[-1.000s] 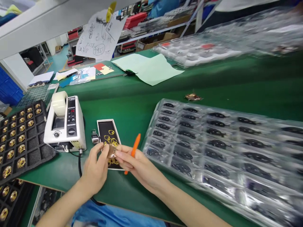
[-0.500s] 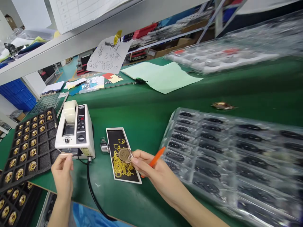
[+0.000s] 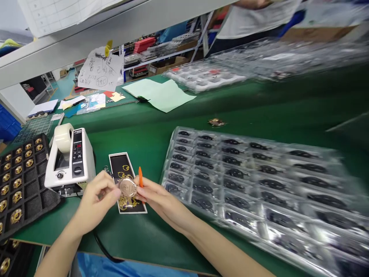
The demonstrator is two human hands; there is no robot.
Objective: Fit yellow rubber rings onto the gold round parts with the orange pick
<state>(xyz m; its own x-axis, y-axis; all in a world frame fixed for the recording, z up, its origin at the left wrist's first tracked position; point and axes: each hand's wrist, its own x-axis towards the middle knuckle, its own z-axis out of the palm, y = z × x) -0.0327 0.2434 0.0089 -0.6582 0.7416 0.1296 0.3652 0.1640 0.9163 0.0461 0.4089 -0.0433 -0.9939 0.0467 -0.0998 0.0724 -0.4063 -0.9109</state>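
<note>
Pinching the watch case (image 3: 127, 187) in the right hand (image 3: 152, 195) above the shallow box (image 3: 134, 212), cradling an orange stick (image 3: 140, 177); curling the left hand (image 3: 96, 198) alongside, hiding its grip; probably handling light, stiff, slippery: favouring the rim.

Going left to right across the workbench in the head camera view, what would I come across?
Black tray of gold-coloured pieces, white tape dispenser, left hand, round metallic piece, right hand, clear plastic tray of dark parts.
</note>
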